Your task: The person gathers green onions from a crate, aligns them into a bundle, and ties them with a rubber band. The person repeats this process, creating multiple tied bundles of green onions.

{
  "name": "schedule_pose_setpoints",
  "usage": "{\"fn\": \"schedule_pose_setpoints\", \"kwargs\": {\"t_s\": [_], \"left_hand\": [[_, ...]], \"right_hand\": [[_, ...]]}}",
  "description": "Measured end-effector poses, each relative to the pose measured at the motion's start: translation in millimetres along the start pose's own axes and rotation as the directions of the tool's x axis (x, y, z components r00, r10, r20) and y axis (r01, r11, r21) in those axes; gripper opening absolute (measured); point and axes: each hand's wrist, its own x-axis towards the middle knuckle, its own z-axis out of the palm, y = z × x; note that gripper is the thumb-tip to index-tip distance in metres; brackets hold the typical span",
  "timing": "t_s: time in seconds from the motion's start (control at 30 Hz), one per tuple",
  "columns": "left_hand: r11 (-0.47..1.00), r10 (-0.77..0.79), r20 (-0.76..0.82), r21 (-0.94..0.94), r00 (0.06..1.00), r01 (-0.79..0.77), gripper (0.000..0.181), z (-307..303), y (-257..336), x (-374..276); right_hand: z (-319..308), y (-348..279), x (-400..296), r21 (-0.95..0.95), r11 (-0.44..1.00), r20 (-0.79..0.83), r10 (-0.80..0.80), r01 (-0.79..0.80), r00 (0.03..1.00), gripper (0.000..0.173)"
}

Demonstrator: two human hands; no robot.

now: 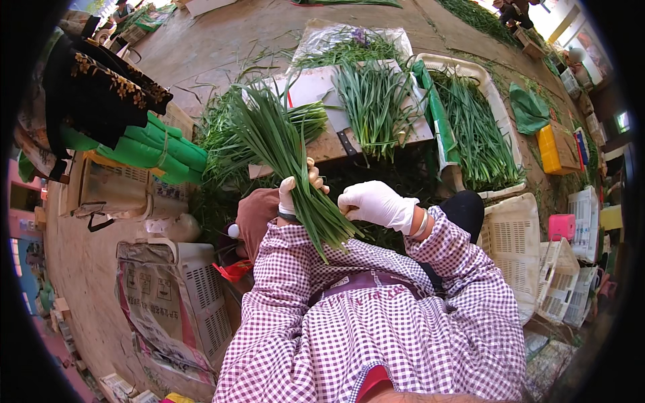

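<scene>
My left hand, in a pale glove, is closed around a bundle of long green leafy stalks, which look like garlic chives. The bundle slants over my lap, its leaf ends up and left, its other ends down and right. Close to the right of those lower ends is my right hand, white-gloved, fingers curled with thumb and fingertips together; whether a thin stalk is between them cannot be told. Beyond my hands, a bunch of the same greens lies on a low board, and more stalks lie to its left.
At the right stands a white plastic crate full of greens, with a green plastic sheet at its near side. Green rolled plastic lies at the left. Crates flank me. Loose greens are heaped left of the board.
</scene>
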Motion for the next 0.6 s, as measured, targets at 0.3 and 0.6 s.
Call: {"fn": "schedule_pose_setpoints", "kwargs": {"t_s": [0.3,0.6], "left_hand": [[0.980,0.143,-0.290,0.172,0.946,-0.096,0.057,1.7,-3.3,0.0],[0.957,0.290,-0.378,0.089,0.879,-0.278,0.054,16.4,-22.6,13.5]], "right_hand": [[30.2,-3.0,-18.1,0.261,0.940,-0.262,0.289,-0.221,0.921,0.076],[51.8,5.9,13.7,0.185,0.804,-0.146,0.591,-0.565,0.793,0.117]]}}
